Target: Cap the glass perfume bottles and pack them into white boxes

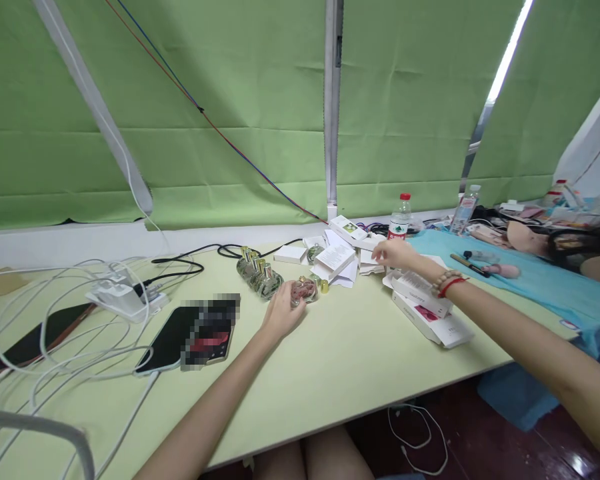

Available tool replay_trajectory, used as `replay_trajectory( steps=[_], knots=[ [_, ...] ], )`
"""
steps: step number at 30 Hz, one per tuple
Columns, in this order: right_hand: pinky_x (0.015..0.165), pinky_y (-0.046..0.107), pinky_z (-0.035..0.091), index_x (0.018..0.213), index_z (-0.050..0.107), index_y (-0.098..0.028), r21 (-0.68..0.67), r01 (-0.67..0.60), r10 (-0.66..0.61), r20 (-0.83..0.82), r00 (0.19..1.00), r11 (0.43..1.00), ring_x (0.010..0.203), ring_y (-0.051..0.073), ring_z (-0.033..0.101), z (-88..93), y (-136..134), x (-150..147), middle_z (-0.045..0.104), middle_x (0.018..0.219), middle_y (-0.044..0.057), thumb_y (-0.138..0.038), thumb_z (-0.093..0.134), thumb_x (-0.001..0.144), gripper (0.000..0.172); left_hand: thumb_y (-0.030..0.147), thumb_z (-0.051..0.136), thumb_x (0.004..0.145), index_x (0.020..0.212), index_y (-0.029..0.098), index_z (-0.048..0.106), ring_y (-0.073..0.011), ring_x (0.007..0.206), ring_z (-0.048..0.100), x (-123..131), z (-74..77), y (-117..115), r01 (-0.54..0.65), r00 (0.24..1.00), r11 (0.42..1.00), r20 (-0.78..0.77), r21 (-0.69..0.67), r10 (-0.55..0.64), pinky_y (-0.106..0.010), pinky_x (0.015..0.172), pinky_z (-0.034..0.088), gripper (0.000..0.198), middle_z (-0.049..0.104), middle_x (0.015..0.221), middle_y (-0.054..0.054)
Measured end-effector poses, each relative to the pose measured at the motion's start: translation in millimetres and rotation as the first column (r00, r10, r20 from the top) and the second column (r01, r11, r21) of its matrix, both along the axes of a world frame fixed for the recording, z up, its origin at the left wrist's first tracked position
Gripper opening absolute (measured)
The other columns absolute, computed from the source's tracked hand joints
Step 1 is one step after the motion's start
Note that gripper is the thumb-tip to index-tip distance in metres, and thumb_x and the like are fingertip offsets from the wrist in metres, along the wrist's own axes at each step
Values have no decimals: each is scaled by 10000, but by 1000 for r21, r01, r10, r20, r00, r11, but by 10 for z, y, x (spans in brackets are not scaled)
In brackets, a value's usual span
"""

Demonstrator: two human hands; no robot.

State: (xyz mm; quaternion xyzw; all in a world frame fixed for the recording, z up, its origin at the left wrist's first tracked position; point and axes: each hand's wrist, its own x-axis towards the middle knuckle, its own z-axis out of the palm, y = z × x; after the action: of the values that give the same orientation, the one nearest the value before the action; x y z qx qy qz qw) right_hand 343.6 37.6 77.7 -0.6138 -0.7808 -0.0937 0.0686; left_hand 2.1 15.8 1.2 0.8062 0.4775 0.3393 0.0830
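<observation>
The left hand (281, 312) is at the middle of the table (340, 373), with its bent fingers and thumb against the left side of a pinkish jar (305, 289). Whether they pinch this jar firmly or only touch it, I cannot tell. Just at the right of the jar is 1 gold cap (325, 287); I cannot tell if it is joined to it. Beside the hand, on the left, the clear jars (260, 275) with gold tops stand close together in a row.

The right hand (394, 253) is farther to the right, palm down, with the fingers bent toward the white boxes (334, 259), which lie in a loose pile. It is at the right edge of this pile, but I cannot tell if the fingertips pinch a box. Behind this hand there is a bottle (400, 217) with a red top. Under the right forearm lie more boxes (433, 320).

At the left are 2 phones side by side, and a power strip (123, 293) among white cables.
</observation>
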Motion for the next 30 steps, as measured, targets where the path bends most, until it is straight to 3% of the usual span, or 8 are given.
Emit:
replay_trajectory(
  steps=[3,7,13,17,21,26,30],
  knots=[
    [685,277,435,871,709,-224,-121,27,-6,167,986,992,803,207,657,-173,43,-266,721,893,49,-151,628,688,213,254,462,802,1095,180,469,-250,1057,557,-9,-1,-5,-6,1000,1000,9,14,6,-410,909,433,302,596,1094,-97],
    [827,352,396,794,694,-148,-68,64,-46,236,971,996,868,261,655,-299,88,-366,710,885,141,21,589,649,247,250,468,805,1099,178,472,-242,1056,559,-19,-14,6,6,1000,1000,3,27,-6,-403,901,437,303,599,1091,-95],
    [749,323,386,777,698,-168,46,129,-136,208,969,991,868,244,648,-110,138,-263,712,867,136,-26,489,748,254,248,465,813,1109,183,455,-246,1053,550,-21,-21,9,7,1000,1000,-3,16,-7,-407,910,423,303,591,1093,-93],
    [635,300,382,894,696,-178,150,244,-263,126,957,958,853,246,641,126,172,-102,705,957,131,-179,456,824,250,243,462,813,1109,186,459,-241,1052,551,-18,-23,6,9,1000,1000,0,25,-9,-402,912,423,302,592,1098,-92],
    [611,282,372,950,694,-201,247,354,-357,-34,933,902,880,238,621,226,160,89,706,992,95,-241,474,808,264,243,476,799,1091,184,482,-236,1026,570,-15,-14,11,8,1000,999,4,44,-8,-396,894,438,298,606,1077,-92],
    [652,289,380,964,687,-212,388,402,-299,-299,906,829,935,243,601,218,103,246,689,1060,68,-309,474,809,281,246,472,798,1084,180,480,-245,1028,569,-13,4,7,2,1000,1000,0,20,-2,-407,890,442,294,608,1071,-95],
    [705,306,387,1025,660,-212,436,501,-248,-516,820,747,916,245,605,266,72,279,681,1084,60,-362,446,832,324,245,470,802,1091,186,481,-237,1019,573,-16,-9,10,12,1000,999,15,36,-13,-398,878,450,295,611,1066,-90]
  ],
)
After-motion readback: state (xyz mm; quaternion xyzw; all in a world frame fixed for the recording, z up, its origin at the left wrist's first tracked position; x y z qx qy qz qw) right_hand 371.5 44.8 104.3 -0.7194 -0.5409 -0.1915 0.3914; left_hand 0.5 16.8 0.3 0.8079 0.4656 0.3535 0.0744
